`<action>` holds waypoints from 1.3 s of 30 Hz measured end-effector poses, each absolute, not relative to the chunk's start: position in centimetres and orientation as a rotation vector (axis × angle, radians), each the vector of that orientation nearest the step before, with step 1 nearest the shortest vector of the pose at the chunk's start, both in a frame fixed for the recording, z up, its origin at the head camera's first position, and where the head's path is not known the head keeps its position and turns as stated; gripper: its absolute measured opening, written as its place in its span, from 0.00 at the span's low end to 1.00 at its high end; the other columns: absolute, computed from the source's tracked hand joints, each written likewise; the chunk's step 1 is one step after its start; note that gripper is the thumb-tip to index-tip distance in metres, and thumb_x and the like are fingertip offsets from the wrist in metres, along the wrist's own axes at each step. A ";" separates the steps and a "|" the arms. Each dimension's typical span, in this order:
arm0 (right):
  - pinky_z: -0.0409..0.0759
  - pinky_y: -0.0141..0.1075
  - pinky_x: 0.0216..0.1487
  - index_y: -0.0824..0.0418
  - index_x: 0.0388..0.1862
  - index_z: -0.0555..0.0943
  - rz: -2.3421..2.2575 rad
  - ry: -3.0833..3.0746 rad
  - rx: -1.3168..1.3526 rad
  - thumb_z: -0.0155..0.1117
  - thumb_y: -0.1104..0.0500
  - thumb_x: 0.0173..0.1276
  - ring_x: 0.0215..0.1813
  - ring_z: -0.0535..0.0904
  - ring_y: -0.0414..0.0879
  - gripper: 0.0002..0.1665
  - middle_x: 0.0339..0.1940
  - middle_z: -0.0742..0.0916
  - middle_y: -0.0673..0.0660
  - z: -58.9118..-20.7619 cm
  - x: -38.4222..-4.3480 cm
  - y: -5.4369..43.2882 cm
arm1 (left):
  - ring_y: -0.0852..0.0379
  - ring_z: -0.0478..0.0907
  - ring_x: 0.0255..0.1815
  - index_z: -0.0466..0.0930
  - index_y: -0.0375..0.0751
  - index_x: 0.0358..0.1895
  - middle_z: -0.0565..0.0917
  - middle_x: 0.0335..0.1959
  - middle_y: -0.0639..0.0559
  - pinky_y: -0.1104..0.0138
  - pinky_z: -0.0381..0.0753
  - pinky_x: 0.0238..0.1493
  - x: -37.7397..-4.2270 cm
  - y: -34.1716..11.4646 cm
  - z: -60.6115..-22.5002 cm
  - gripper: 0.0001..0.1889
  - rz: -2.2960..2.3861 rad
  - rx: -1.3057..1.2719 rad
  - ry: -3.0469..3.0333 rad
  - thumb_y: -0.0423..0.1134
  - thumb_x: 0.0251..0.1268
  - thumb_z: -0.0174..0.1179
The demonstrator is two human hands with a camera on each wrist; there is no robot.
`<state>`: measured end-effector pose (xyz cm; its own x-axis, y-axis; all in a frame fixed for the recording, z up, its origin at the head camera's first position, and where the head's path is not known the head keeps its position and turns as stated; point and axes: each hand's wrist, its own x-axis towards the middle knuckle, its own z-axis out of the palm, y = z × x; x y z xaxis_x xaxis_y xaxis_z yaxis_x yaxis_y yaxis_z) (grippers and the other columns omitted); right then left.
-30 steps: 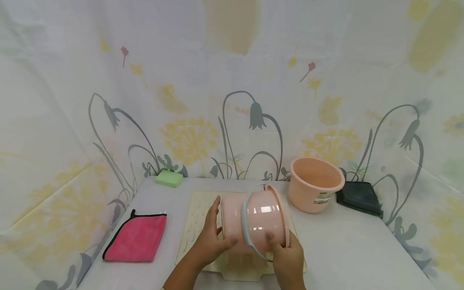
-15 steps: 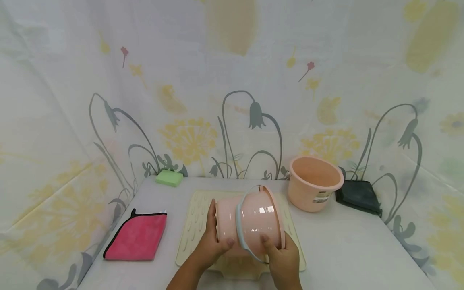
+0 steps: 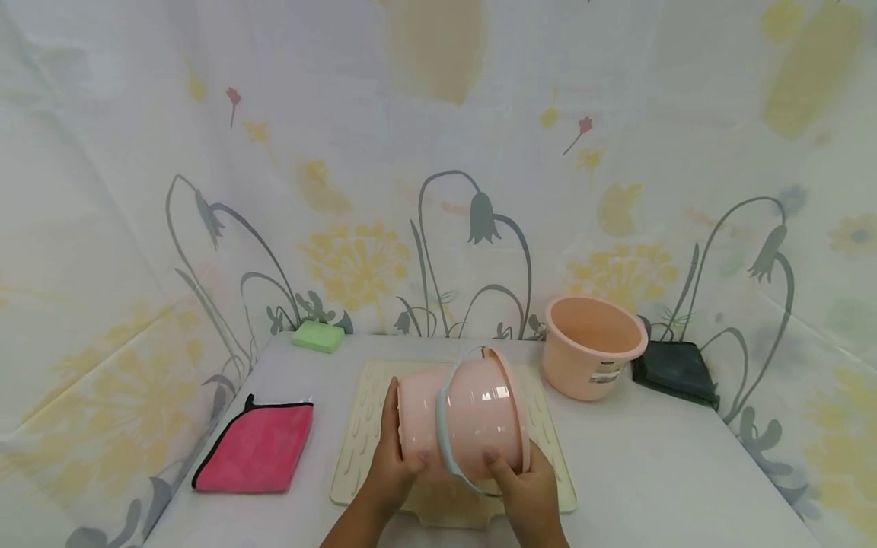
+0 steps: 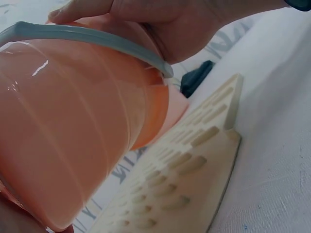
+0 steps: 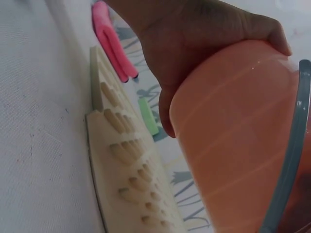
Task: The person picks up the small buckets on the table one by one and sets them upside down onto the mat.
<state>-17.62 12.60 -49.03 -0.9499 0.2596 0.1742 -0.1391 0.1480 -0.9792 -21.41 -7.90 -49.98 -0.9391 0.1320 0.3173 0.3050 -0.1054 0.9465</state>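
Observation:
A glossy pink bucket (image 3: 473, 411) lies on its side in the air above a cream ribbed board (image 3: 438, 506), its rim facing right. Its blue-grey handle (image 3: 444, 430) hangs across the side. My left hand (image 3: 393, 464) grips the base end, thumb on the near wall and fingers behind the base. At the rim end my right hand (image 3: 527, 483) holds on, with its thumb on the outer wall and the fingers going round the rim. In the right wrist view the left hand (image 5: 194, 39) wraps the bucket's base. The bucket's inside is hidden in the head view.
A second peach bucket (image 3: 582, 377) stands upright at the back right, beside a black folded item (image 3: 674, 373). A pink cloth with black edging (image 3: 256, 449) lies at the left. A green sponge-like block (image 3: 318, 336) sits at the back left. A patterned curtain (image 3: 384, 152) closes the back and sides.
Both hands have carried the bucket slightly left, still on its side. The left hand, its fingers spread at the base earlier, now lies closer round it.

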 end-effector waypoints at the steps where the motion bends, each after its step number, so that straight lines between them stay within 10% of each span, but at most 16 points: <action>1: 0.85 0.29 0.48 0.70 0.59 0.81 1.863 -2.129 -0.099 0.76 0.53 0.69 0.48 0.87 0.43 0.28 0.49 0.89 0.63 -49.0 -17.6 12.5 | 0.41 0.59 0.75 0.34 0.61 0.87 0.47 0.87 0.43 0.71 0.74 0.63 -21.4 -7.9 -50.0 0.60 -2.190 -0.492 -2.016 0.38 0.52 0.64; 8: 0.85 0.32 0.43 0.62 0.52 0.82 1.693 -2.163 0.097 0.73 0.56 0.70 0.42 0.85 0.39 0.17 0.41 0.89 0.54 -49.3 -17.4 12.8 | 0.55 0.65 0.72 0.35 0.52 0.87 0.50 0.85 0.37 0.71 0.73 0.65 -21.5 -8.6 -50.1 0.58 -2.167 -0.551 -1.929 0.41 0.58 0.65; 15: 0.78 0.33 0.36 0.57 0.44 0.77 1.285 -2.163 0.490 0.52 0.62 0.82 0.35 0.77 0.35 0.06 0.34 0.81 0.41 -51.0 -18.1 15.2 | 0.43 0.63 0.71 0.36 0.54 0.87 0.56 0.83 0.39 0.67 0.75 0.62 -21.5 -9.8 -50.0 0.56 -2.094 -0.459 -1.972 0.45 0.58 0.62; 20: 0.74 0.32 0.38 0.57 0.46 0.77 1.119 -2.293 0.386 0.59 0.63 0.77 0.42 0.72 0.35 0.02 0.40 0.79 0.43 -51.7 -18.4 17.0 | 0.48 0.64 0.71 0.35 0.52 0.87 0.56 0.82 0.37 0.69 0.74 0.62 -21.5 -11.0 -50.0 0.54 -2.071 -0.449 -1.947 0.44 0.63 0.61; 27: 0.80 0.50 0.58 0.63 0.60 0.77 0.983 -2.653 0.235 0.63 0.51 0.78 0.60 0.77 0.52 0.21 0.58 0.82 0.59 -51.6 -18.6 20.6 | 0.70 0.63 0.72 0.34 0.52 0.87 0.55 0.84 0.40 0.76 0.70 0.65 -21.4 -12.5 -49.8 0.53 -2.027 -0.397 -1.966 0.40 0.62 0.58; 31: 0.68 0.70 0.68 0.63 0.67 0.75 0.925 -2.879 0.208 0.62 0.41 0.78 0.73 0.69 0.69 0.32 0.73 0.75 0.68 -52.3 -18.7 23.1 | 0.61 0.61 0.75 0.34 0.52 0.87 0.53 0.85 0.39 0.77 0.70 0.64 -21.5 -13.1 -49.7 0.53 -1.992 -0.357 -1.984 0.41 0.62 0.58; 39: 0.70 0.66 0.63 0.65 0.70 0.76 0.758 -3.029 0.247 0.65 0.38 0.74 0.71 0.76 0.66 0.39 0.74 0.76 0.71 -54.0 -18.5 26.1 | 0.43 0.57 0.78 0.32 0.51 0.86 0.49 0.86 0.41 0.76 0.72 0.63 -22.0 -13.9 -49.3 0.54 -2.045 -0.339 -1.975 0.42 0.63 0.58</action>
